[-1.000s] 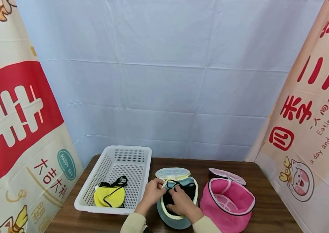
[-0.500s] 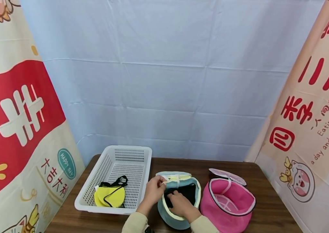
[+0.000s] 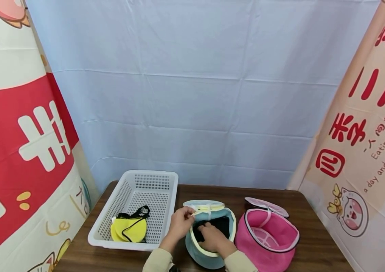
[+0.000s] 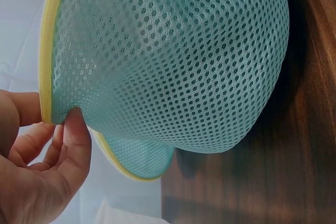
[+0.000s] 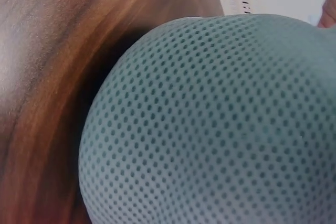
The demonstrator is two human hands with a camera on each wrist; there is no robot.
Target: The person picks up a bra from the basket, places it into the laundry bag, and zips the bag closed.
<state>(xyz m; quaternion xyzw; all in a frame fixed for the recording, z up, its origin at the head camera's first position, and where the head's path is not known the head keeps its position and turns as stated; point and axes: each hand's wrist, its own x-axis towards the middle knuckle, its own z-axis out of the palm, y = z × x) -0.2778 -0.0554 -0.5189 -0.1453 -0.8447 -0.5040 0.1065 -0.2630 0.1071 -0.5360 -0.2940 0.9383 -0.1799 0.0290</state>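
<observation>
Only the left wrist view clearly shows the left hand pinching the rim of a teal bag, where the right hand, grip unclear, touches black cloth, between a pink bag and a farther basket holding yellow fabric.

Soft, diffuse light with faint glare

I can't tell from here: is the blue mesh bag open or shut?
Open: the blue mesh bag has its lid folded back, black fabric showing inside.
</observation>
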